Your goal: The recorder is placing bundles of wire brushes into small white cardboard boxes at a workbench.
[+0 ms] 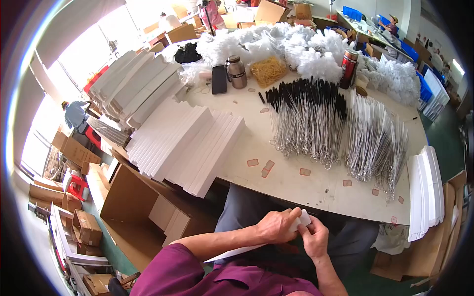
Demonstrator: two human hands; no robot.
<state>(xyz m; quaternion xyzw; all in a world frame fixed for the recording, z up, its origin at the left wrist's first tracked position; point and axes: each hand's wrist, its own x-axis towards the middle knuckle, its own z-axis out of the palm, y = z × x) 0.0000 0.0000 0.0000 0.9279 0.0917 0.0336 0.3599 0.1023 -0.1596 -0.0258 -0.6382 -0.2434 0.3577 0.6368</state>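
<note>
Over my lap, just in front of the table edge, I hold a long narrow white carton [305, 218]. My left hand [279, 227] is closed around it near one end. The fingers of my right hand [315, 240] pinch that same end. The carton's other end slants down to the left under my left forearm. What lies inside it, if anything, is hidden. Ahead on the table [252, 140] lies a pile of thin wire-handled brushes [308, 118] with black bristles. Beside it is a pile of similar brushes [376, 138] with white tips.
Narrow white cartons [190, 148] are stacked at left, above an open cardboard box [143, 212]. More white cartons [425, 192] stand at the right edge. Behind are a phone [219, 80], a flask [236, 72], yellow rubber bands [268, 71], a red-black can [348, 68] and white bundles [316, 54].
</note>
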